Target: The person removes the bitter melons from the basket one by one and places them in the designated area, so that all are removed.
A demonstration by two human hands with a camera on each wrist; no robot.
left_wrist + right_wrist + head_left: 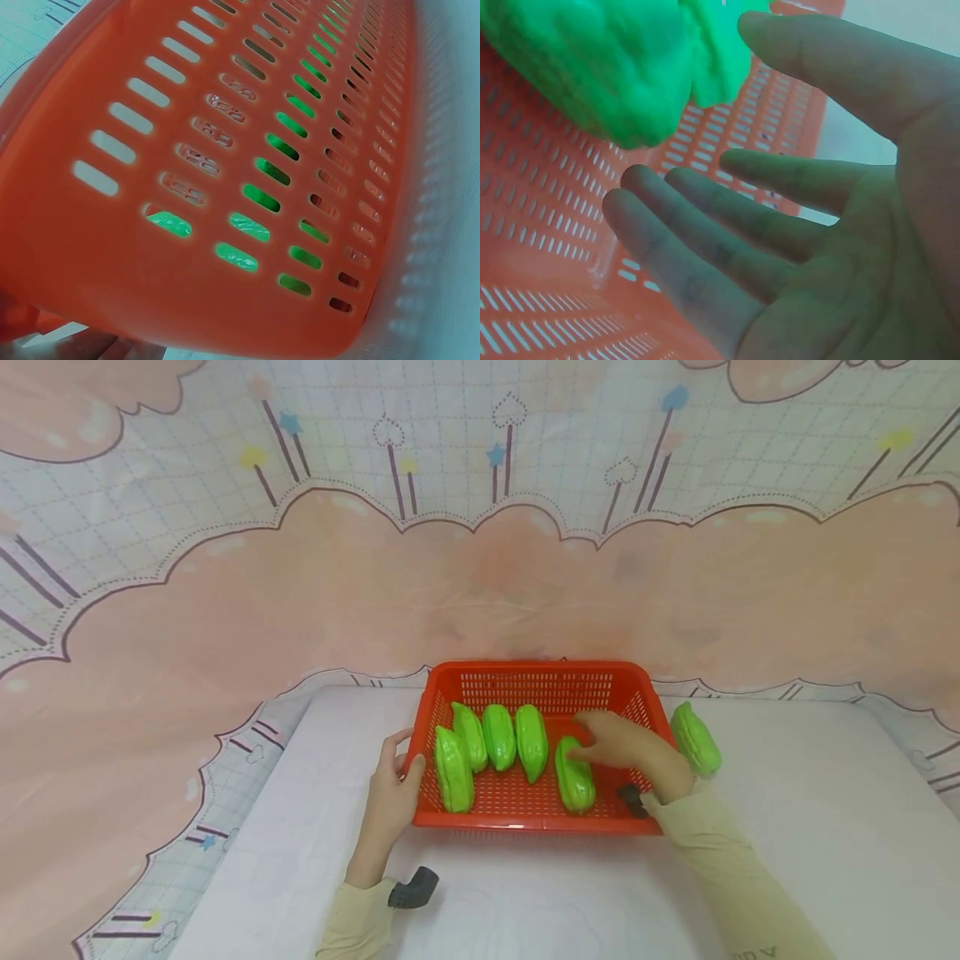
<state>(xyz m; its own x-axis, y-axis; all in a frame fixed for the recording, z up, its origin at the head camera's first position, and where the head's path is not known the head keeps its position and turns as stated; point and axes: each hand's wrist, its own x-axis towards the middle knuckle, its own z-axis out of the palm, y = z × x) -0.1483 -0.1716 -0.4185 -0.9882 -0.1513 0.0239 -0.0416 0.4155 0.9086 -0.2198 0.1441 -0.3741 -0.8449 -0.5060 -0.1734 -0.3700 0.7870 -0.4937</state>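
Observation:
A red plastic basket (525, 821) with slotted walls stands on the white table. My left hand (394, 792) grips its left rim, with the thumb toward the top edge; the left wrist view shows mostly the basket's slotted wall (45, 225). Inside lie several bright green, ridged, elongated pieces that look like fruit or vegetables, grouped toward the left (453, 772). My right hand (626, 745) is over the right part of the basket, by the rightmost green piece (576, 787). In the right wrist view its fingers (697, 232) are spread and hold nothing, below a green piece (607, 67).
Another green ridged piece (696, 740) lies on the table outside the basket, to its right and close to my right forearm. Behind the table hangs a patterned pink and white cloth (480, 585). Black straps or mounts (414, 888) show at the wrists.

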